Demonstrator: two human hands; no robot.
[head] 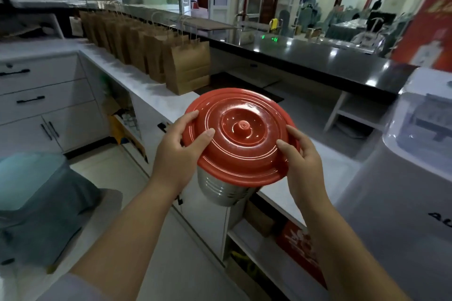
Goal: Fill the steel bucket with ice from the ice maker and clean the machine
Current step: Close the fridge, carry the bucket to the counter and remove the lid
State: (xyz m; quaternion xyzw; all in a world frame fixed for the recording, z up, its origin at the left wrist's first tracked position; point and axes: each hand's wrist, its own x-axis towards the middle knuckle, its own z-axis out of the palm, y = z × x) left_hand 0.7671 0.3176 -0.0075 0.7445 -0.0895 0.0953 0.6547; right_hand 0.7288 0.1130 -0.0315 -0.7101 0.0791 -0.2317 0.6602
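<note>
Two bare hands hold a round red plastic lid by its opposite edges, tilted toward the camera, over the mouth of a steel bucket. The left hand grips the lid's left rim, thumb laid across the top and fingers curled under the edge; the right hand grips the right rim the same way, its thumb resting on the lid's ribbed top. The lid has raised concentric rings and a small knob at its centre. Only the ribbed upper wall of the bucket shows beneath the lid; whether the lid is seated on the bucket or just lifted off cannot be told, and the bucket's base is hard to place against the white counter below. At the right edge stands the ice maker, a pale machine with a translucent lid, near the bucket but apart from it. Along the counter to the rear left runs a row of brown paper bags with twisted handles. White drawers with black pulls sit at the left, and a dark glossy serving counter crosses behind.
</note>
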